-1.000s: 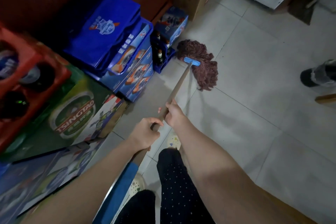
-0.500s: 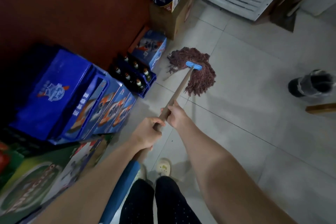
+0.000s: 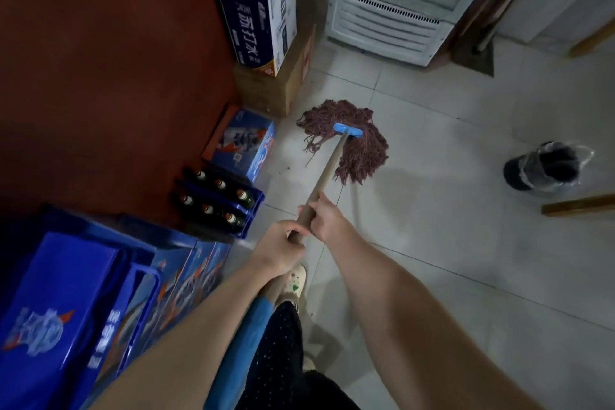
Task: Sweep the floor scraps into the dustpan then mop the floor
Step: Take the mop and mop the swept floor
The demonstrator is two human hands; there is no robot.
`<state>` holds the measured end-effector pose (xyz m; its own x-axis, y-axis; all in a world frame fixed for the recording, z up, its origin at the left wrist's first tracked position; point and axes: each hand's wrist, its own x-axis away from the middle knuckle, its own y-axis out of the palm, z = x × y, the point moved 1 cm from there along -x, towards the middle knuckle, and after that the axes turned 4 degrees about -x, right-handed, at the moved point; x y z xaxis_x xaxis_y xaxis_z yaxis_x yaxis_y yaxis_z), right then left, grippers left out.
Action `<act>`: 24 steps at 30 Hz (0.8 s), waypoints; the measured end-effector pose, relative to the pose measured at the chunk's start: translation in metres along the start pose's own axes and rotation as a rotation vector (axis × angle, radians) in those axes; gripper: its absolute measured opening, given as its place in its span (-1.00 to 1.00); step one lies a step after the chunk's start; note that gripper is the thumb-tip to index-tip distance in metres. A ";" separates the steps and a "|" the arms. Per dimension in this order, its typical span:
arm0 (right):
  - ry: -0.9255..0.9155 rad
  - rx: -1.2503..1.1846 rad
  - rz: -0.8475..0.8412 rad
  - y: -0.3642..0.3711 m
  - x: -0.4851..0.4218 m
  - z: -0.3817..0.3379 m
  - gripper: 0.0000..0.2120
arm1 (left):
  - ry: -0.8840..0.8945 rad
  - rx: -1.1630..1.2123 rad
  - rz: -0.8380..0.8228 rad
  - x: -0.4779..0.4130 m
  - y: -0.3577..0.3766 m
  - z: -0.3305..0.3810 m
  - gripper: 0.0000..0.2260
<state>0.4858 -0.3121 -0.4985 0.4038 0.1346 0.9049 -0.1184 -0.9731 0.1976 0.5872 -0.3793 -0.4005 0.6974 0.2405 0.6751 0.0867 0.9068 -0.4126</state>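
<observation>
Gripping firmly: right hand [image 3: 327, 218] ahead, left hand [image 3: 278, 248] behind, both wrapped round the wooden mop handle [image 3: 327, 166]. Down there the mop head [image 3: 349, 143] spreads at the tiled floor [image 3: 432, 243] left edge, beside the cardboard box [image 3: 273, 90]. Best to press strands flat, pull overlapping strokes, skirt the bottle crate [image 3: 216, 203].

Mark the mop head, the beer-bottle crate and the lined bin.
Mop head [image 3: 362, 156]: head view, reddish strands.
Beer-bottle crate [image 3: 257, 206]: head view, blue right wall.
Lined bin [image 3: 519, 175]: head view, dark outer side.
</observation>
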 end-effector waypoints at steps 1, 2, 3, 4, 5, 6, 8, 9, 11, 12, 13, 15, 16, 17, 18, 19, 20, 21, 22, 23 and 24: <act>-0.009 0.007 0.016 0.006 -0.005 -0.015 -0.55 | 0.002 -0.005 0.000 -0.013 -0.004 0.011 -0.70; -0.016 0.018 0.032 0.011 -0.010 -0.029 -0.55 | 0.006 -0.014 -0.004 -0.026 -0.009 0.023 -0.70; -0.022 0.020 0.043 0.016 -0.016 -0.043 -0.53 | 0.010 -0.023 -0.011 -0.038 -0.013 0.033 -0.69; -0.028 0.018 0.044 0.021 -0.022 -0.057 -0.53 | 0.017 -0.040 -0.018 -0.050 -0.018 0.043 -0.69; -0.029 0.006 0.037 0.025 -0.029 -0.070 -0.55 | 0.022 -0.057 -0.026 -0.063 -0.024 0.052 -0.69; -0.030 -0.008 0.027 0.030 -0.037 -0.082 -0.60 | 0.026 -0.069 -0.036 -0.076 -0.029 0.060 -0.70; -0.033 -0.065 -0.009 0.041 -0.054 -0.105 -0.69 | 0.032 -0.087 -0.061 -0.103 -0.043 0.075 -0.70; -0.029 -0.078 -0.023 0.045 -0.063 -0.116 -0.69 | 0.034 -0.099 -0.074 -0.116 -0.049 0.081 -0.70; -0.044 -0.063 -0.037 0.051 -0.080 -0.137 -0.68 | 0.049 -0.117 -0.092 -0.141 -0.055 0.094 -0.70; -0.055 -0.064 -0.034 0.051 -0.087 -0.148 -0.62 | 0.056 -0.123 -0.099 -0.152 -0.057 0.100 -0.70; -0.065 -0.063 -0.029 0.051 -0.091 -0.158 -0.59 | 0.066 -0.127 -0.103 -0.161 -0.056 0.106 -0.70; -0.080 -0.051 -0.017 0.049 -0.098 -0.174 -0.56 | 0.079 -0.109 -0.112 -0.176 -0.052 0.117 -0.71; -0.083 -0.037 -0.008 0.045 -0.102 -0.179 -0.53 | 0.073 -0.089 -0.120 -0.181 -0.048 0.121 -0.72; -0.082 -0.031 -0.006 0.042 -0.104 -0.183 -0.51 | 0.061 -0.066 -0.125 -0.184 -0.045 0.124 -0.73; -0.079 -0.024 0.002 0.038 -0.105 -0.185 -0.47 | 0.052 -0.045 -0.125 -0.185 -0.041 0.125 -0.73; -0.075 -0.020 0.003 0.036 -0.105 -0.185 -0.46 | 0.044 -0.024 -0.121 -0.185 -0.037 0.124 -0.73; -0.075 -0.009 0.007 0.034 -0.105 -0.182 -0.45 | 0.039 -0.002 -0.113 -0.182 -0.034 0.122 -0.73; -0.077 -0.005 0.016 0.031 -0.105 -0.178 -0.46 | 0.033 0.022 -0.102 -0.178 -0.030 0.118 -0.73; -0.080 -0.004 0.034 0.028 -0.102 -0.172 -0.45 | 0.024 0.043 -0.093 -0.173 -0.025 0.114 -0.72; -0.079 -0.018 0.043 0.025 -0.100 -0.165 -0.44 | 0.009 0.062 -0.090 -0.166 -0.020 0.109 -0.71; -0.076 -0.035 0.047 0.021 -0.098 -0.158 -0.43 | -0.010 0.082 -0.091 -0.158 -0.015 0.104 -0.70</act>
<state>0.3004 -0.3159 -0.5230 0.4643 0.0737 0.8826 -0.1697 -0.9707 0.1703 0.4018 -0.3953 -0.4379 0.6822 0.1591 0.7137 0.0901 0.9503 -0.2980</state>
